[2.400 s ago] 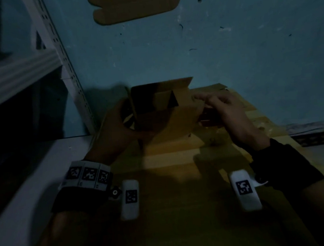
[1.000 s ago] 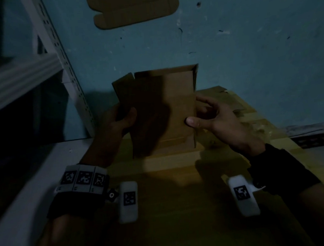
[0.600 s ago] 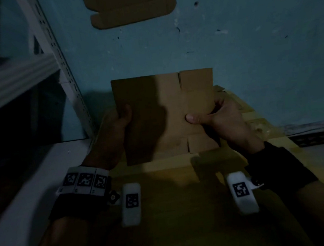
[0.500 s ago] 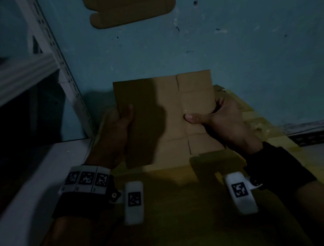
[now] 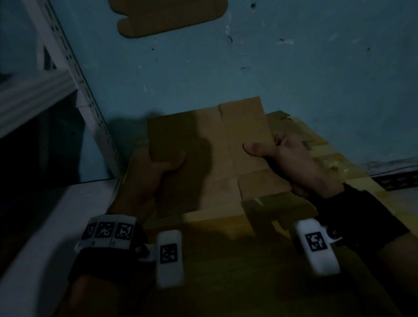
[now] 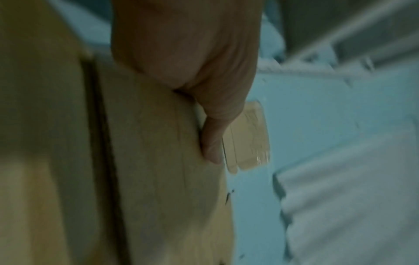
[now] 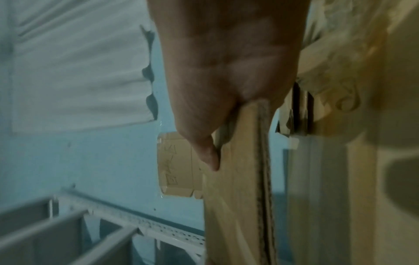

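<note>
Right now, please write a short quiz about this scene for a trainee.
1. True or false: only the left hand holds the flat cardboard box.
2. Where do both thumbs lie? A) on the face toward the person B) behind the box C) off the box
3. What is stuck on the blue wall above?
Key: 1 false, the right hand grips it too; 2 A; 3 a cardboard piece.

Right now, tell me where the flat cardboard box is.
Head view, centre: the flat cardboard box is held between the left hand and right hand, above the cardboard stack.
</note>
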`<move>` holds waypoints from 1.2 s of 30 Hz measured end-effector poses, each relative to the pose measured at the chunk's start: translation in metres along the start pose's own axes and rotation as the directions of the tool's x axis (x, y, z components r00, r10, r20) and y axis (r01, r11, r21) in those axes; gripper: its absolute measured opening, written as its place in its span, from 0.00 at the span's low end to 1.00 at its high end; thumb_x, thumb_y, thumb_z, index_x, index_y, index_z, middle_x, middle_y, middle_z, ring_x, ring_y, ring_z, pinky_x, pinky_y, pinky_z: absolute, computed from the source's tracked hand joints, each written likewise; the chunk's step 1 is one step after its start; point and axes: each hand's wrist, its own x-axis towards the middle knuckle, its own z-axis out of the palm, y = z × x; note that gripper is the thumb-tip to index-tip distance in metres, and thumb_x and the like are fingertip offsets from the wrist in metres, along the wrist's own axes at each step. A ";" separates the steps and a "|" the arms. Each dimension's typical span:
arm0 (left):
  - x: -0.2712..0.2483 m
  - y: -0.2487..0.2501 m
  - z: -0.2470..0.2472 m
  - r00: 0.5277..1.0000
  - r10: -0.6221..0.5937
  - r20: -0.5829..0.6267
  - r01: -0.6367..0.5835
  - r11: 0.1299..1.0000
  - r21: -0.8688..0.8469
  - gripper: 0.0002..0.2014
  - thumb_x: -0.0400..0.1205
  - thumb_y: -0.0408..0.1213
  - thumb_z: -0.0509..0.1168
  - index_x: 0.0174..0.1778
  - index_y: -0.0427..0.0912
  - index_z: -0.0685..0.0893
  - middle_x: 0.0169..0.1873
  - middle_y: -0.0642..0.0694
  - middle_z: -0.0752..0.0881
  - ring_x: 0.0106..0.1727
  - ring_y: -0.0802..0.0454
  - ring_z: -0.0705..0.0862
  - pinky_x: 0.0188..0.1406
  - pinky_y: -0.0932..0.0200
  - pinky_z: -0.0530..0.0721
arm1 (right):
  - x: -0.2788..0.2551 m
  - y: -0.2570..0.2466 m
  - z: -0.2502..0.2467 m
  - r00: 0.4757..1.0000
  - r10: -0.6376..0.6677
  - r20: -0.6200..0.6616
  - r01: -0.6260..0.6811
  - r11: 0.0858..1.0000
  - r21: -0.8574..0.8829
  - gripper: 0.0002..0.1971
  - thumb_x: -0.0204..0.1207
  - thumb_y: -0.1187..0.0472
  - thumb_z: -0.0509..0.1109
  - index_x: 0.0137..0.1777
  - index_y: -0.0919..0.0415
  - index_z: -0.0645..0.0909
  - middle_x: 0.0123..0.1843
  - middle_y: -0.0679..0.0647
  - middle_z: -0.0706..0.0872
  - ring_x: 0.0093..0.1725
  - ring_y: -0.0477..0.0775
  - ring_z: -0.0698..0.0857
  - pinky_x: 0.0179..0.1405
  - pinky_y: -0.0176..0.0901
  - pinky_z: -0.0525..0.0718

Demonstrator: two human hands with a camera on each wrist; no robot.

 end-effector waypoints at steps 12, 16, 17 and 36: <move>-0.015 0.009 -0.002 0.978 -0.153 0.139 0.182 0.957 -0.227 0.36 0.68 0.48 0.78 0.72 0.39 0.80 0.58 0.39 0.90 0.51 0.42 0.91 0.41 0.49 0.91 | -0.007 -0.005 0.003 0.955 0.231 0.188 -0.278 0.918 0.283 0.24 0.83 0.57 0.71 0.75 0.69 0.78 0.69 0.70 0.85 0.56 0.67 0.89 0.42 0.52 0.93; -0.014 0.014 -0.005 0.973 -0.192 0.127 0.209 0.969 -0.133 0.21 0.80 0.36 0.69 0.70 0.39 0.81 0.62 0.35 0.87 0.47 0.43 0.92 0.36 0.50 0.90 | -0.004 -0.008 0.003 0.967 0.242 0.084 -0.254 0.950 0.184 0.23 0.82 0.54 0.72 0.71 0.69 0.82 0.64 0.69 0.88 0.55 0.66 0.91 0.42 0.50 0.92; -0.014 0.014 -0.006 0.962 -0.234 0.139 0.250 0.962 -0.113 0.16 0.82 0.36 0.66 0.67 0.39 0.83 0.60 0.36 0.88 0.45 0.44 0.92 0.35 0.50 0.91 | -0.004 -0.009 0.002 0.970 0.243 0.025 -0.244 0.959 0.146 0.21 0.82 0.54 0.72 0.67 0.69 0.83 0.58 0.67 0.90 0.51 0.64 0.92 0.38 0.48 0.91; 0.000 0.001 -0.046 0.912 -0.401 -0.090 0.311 0.817 -0.485 0.09 0.89 0.39 0.57 0.59 0.37 0.74 0.53 0.36 0.89 0.53 0.41 0.87 0.45 0.49 0.83 | 0.077 -0.025 -0.051 0.773 0.180 -0.609 -0.087 0.980 0.179 0.08 0.87 0.70 0.64 0.44 0.67 0.75 0.41 0.62 0.80 0.32 0.56 0.86 0.17 0.41 0.85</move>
